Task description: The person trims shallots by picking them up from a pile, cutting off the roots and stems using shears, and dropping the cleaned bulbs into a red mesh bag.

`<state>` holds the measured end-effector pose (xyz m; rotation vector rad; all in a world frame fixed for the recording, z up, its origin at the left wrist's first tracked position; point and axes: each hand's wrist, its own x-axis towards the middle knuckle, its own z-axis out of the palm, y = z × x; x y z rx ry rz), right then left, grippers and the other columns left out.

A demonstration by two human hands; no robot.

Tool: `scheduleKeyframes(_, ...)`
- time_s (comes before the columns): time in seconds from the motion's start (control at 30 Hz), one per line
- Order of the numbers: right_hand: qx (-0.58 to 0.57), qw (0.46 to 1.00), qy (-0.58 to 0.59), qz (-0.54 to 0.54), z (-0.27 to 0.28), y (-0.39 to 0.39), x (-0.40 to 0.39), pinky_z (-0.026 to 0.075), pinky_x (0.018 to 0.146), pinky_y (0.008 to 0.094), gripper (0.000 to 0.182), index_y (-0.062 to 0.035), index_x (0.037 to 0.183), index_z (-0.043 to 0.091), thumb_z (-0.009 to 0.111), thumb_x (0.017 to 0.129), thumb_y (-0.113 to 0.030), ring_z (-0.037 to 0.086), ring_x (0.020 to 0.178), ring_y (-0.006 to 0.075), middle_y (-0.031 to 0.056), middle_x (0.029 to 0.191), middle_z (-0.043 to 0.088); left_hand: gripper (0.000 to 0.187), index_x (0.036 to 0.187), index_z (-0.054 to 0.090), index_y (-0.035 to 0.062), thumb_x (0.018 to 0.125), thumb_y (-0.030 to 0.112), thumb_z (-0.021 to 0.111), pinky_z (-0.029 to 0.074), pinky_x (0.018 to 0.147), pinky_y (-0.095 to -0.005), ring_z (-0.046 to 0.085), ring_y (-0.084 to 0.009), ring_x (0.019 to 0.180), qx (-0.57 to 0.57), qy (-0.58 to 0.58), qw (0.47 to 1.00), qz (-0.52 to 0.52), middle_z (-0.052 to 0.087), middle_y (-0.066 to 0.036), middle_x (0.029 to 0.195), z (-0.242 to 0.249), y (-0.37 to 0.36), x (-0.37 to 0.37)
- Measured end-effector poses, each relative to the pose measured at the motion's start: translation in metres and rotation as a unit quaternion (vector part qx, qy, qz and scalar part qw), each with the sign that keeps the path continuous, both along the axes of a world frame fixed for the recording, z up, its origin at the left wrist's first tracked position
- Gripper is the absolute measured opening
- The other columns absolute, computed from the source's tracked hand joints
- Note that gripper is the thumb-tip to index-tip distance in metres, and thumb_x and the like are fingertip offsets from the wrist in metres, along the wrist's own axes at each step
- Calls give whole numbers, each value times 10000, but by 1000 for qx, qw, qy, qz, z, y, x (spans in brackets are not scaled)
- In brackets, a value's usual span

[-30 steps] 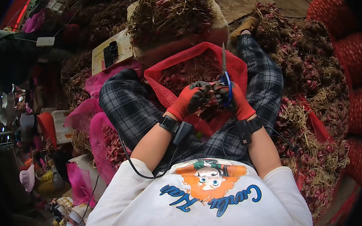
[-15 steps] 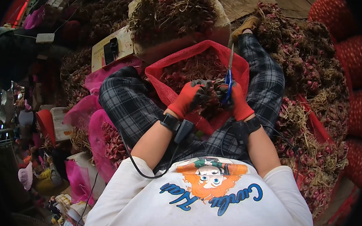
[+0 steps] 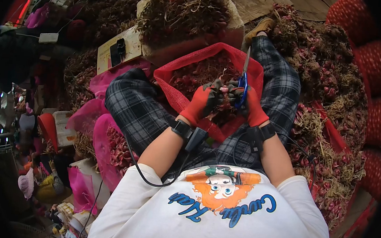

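Note:
My left hand [image 3: 204, 101], in a red glove with a dark grey palm, is closed on a small pinkish shallot [image 3: 223, 90] at its fingertips. My right hand [image 3: 248, 102], gloved the same way, grips a pair of scissors [image 3: 242, 88] by the blue handles, with the blades pointing up and away from me. The fingertips of both hands come together at the shallot. Beneath them, a red mesh bag [image 3: 174, 93] stands open between my legs, with shallots and dry stalks inside.
Beyond the bag, a pale crate [image 3: 238, 26] is heaped with shallots. A phone-like dark object [image 3: 115, 56] lies on a yellowish box [image 3: 103, 57] at its left. Piled shallots [image 3: 323, 80] lie to the right, before full red sacks [image 3: 376, 66]. Pink mesh bags [image 3: 104, 134] sit at my left.
Both hands have turned slightly, and a pinkish shallot now shows between the fingertips. The scissors have tilted a little to the right.

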<state>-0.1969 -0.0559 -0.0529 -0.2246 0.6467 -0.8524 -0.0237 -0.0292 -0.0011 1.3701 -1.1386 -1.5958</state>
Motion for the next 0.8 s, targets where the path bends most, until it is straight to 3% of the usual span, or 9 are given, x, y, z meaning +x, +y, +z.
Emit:
scheduleKeyframes(0.03, 2, 999, -37, -7, 0, -1, -2, 488, 557, 239, 347, 8, 1111, 507, 566, 769, -7, 554, 618, 117, 57, 824, 580, 160, 950, 550, 47, 896, 193, 515, 454, 576, -258, 562, -101, 671, -56, -48, 997, -14, 582, 3, 731, -18, 1, 5)
scheduleKeyframes(0.1, 6, 994, -112, -18, 2, 0, -4, 488, 555, 246, 340, 10, 1100, 504, 561, 766, -12, 549, 609, 121, 56, 804, 570, 143, 984, 538, 36, 886, 135, 506, 465, 602, -264, 591, -109, 716, -29, 98, 995, 11, 604, -1, 751, -53, -2, 20)
scheduleKeyframes(0.13, -24, 996, -83, -27, 9, 0, -5, 494, 562, 250, 337, 10, 1095, 506, 564, 763, -11, 556, 617, 125, 60, 810, 574, 128, 958, 544, 36, 894, 138, 502, 463, 606, -257, 589, -105, 722, 55, 286, 955, 49, 603, 3, 757, -69, -10, 34)
scheduleKeyframes(0.2, -83, 995, -27, -40, 26, 3, -7, 506, 575, 256, 333, 12, 1084, 509, 570, 758, -10, 569, 632, 134, 68, 822, 581, 132, 942, 558, 34, 931, 147, 491, 467, 649, -227, 585, -89, 759, 118, 404, 907, 36, 599, 1, 810, -47, -14, 42)
scheduleKeyframes(0.27, -122, 989, 59, -53, 18, 4, -6, 508, 600, 264, 335, 10, 1096, 503, 581, 772, -18, 579, 679, 144, 73, 865, 580, 153, 997, 563, 24, 935, 145, 495, 474, 673, -224, 589, -94, 776, 3, 165, 986, 25, 602, -14, 847, -36, -8, 31)
scheduleKeyframes(0.33, -151, 981, 92, -80, 7, 2, -4, 512, 620, 268, 328, 7, 1096, 508, 583, 778, -13, 589, 707, 151, 80, 890, 586, 226, 1114, 558, 6, 899, 71, 533, 490, 730, -237, 601, -117, 817, 68, 176, 979, 80, 625, -52, 947, -33, -9, 26)
scheduleKeyframes(0.5, -207, 957, 150, -139, 13, 1, 3, 525, 652, 276, 312, -4, 1084, 530, 562, 774, 20, 602, 710, 159, 84, 884, 597, 260, 1116, 569, -9, 857, -15, 545, 491, 789, -231, 609, -111, 879, -201, -110, 973, -32, 637, -63, 1028, -20, 1, 20)
scheduleKeyframes(0.63, -191, 963, 157, -105, 5, -1, 1, 540, 647, 270, 310, 1, 1068, 522, 551, 764, 54, 613, 701, 151, 72, 872, 603, 255, 1106, 571, -18, 851, -4, 584, 481, 802, -226, 604, -96, 903, -94, 101, 987, 88, 638, -44, 1020, 11, 0, 35)
scheduleKeyframes(0.8, -178, 971, 131, -94, 3, -1, -5, 547, 628, 281, 300, 4, 1062, 536, 523, 768, 61, 620, 700, 161, 77, 873, 604, 249, 1080, 578, -19, 879, 126, 611, 484, 768, -246, 602, -126, 867, -261, -96, 920, 275, 630, -79, 986, 116, 64, 116)
